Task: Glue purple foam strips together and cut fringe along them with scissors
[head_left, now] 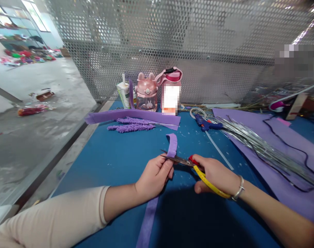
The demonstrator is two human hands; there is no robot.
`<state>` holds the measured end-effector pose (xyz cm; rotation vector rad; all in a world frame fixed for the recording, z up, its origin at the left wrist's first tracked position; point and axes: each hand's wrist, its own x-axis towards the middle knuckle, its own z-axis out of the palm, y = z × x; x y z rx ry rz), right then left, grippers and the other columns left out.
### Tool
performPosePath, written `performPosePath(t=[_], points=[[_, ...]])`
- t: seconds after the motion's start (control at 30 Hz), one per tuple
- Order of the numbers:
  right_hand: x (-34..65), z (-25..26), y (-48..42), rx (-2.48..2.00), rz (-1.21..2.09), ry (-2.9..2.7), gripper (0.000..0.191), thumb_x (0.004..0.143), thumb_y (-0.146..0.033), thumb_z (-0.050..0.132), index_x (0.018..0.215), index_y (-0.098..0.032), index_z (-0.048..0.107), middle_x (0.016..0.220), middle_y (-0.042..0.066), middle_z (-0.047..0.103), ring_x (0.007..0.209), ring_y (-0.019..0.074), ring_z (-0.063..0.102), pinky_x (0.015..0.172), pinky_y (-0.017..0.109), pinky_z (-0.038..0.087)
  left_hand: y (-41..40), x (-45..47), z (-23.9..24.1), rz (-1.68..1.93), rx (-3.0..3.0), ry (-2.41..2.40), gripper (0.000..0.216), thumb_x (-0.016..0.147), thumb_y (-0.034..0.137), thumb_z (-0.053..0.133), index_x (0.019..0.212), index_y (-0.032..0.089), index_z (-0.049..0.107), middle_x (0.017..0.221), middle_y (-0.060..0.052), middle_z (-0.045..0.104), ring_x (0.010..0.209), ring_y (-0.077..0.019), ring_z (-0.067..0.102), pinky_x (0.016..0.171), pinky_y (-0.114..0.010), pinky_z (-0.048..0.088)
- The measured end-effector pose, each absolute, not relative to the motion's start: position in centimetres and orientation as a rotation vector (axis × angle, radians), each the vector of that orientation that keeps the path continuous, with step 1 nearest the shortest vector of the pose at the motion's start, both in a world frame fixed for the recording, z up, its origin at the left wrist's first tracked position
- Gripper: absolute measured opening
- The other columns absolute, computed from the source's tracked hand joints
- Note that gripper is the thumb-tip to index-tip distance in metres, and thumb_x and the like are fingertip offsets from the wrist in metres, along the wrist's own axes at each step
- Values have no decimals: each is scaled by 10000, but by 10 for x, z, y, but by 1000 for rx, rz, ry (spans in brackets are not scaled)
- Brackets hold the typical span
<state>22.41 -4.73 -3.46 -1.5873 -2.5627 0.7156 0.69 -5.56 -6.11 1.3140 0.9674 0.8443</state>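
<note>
My left hand (pixel 154 177) is closed on a long purple foam strip (pixel 172 144); the strip's upper end curls up above my fingers and its lower end runs down over the blue table toward me. My right hand (pixel 215 175) grips scissors (pixel 178 159) with red and yellow handles. Their blades are open across the strip just above my left thumb. A silver bracelet sits on my right wrist.
Blue table mat (pixel 115 158). Behind lie a wide purple foam strip (pixel 131 115), fringed purple stems (pixel 132 128), a blue glue gun (pixel 204 123), a bundle of silver wires (pixel 252 141) on purple sheets (pixel 288 137), a pink bottle (pixel 146 92) and a perforated metal screen (pixel 172 41).
</note>
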Motion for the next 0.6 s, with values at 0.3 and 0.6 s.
performPosePath(t=[0.3,0.6], points=[[232,-26,-42,-1451,1000,-2544,486,599,-589,672,788,-213,427,645,-59,414,560,109,294,481,221,240,-58,7,-64,841,1234,854,325,889,427,413,812,139,543,530,42,475,404,-46,354,402,-174,267],[238,-25,-43,-1379,1305,-2439,544,639,-713,556,748,-199,418,643,-59,385,566,102,268,467,220,240,-59,7,-63,858,1249,825,324,890,431,409,825,142,541,532,38,480,410,-50,352,410,-174,273]])
